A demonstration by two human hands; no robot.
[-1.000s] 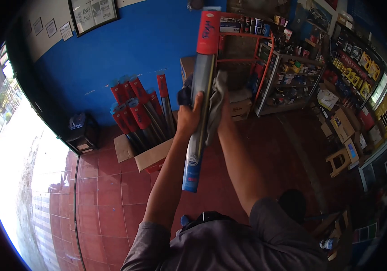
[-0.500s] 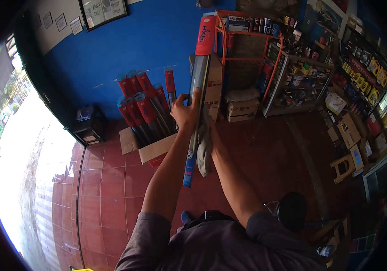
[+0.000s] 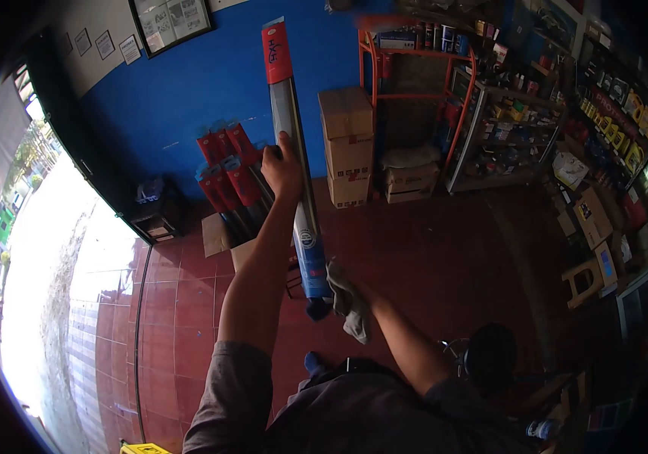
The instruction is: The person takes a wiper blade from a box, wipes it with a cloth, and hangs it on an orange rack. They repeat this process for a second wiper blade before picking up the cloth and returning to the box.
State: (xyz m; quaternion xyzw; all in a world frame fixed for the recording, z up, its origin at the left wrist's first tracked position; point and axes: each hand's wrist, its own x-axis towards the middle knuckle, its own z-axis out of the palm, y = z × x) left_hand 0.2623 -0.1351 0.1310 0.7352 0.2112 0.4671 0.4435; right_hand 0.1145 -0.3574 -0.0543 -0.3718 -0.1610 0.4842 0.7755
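Observation:
A long slim package with a red top and a blue lower end stands nearly upright in front of me. My left hand is wrapped round its middle. Beside the package's lower end, my right hand holds a crumpled grey cloth; the cloth hides most of its fingers. Behind my left forearm, several similar red-topped packages stand in an open cardboard box.
Stacked cartons stand against the blue wall, beside an orange rack and a shelf of goods. A round black stool is near my right elbow. A bright doorway lies at left.
The package and my left hand have moved left. My right hand has gone down and slightly right with the cloth, away from the package's middle towards its lower end.

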